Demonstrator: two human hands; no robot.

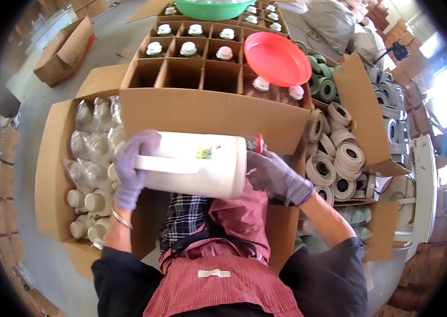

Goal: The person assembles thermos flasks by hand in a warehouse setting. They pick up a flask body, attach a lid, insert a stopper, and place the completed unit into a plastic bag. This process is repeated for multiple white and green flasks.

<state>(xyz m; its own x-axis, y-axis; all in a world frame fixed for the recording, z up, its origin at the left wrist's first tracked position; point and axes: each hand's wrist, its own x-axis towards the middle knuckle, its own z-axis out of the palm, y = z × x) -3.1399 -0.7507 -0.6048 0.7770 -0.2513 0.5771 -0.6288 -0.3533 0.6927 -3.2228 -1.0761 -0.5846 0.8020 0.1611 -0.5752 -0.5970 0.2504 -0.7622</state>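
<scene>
A cream-white jug [192, 150] with a side handle and a small coloured label lies on its side in front of me. My left hand [138, 165], in a grey-purple glove, is closed around its left end beside the handle [166, 164]. At the jug's right end is my gloved right hand [279, 175], fingers curled in. Just above those fingers shows a small red-edged piece [259, 143]; what exactly the fingers hold is hidden. Behind the jug stands a divided carton [213, 108] with white-capped bottles [188, 49] in several cells.
A red shallow basin [277, 59] rests on the divided carton's right side, a green basin [215, 8] farther back. Left, an open carton [49, 174] holds plastic-wrapped white parts [94, 145]. Right are beige rings [349, 154], green rings [325, 89] and grey rings [391, 128].
</scene>
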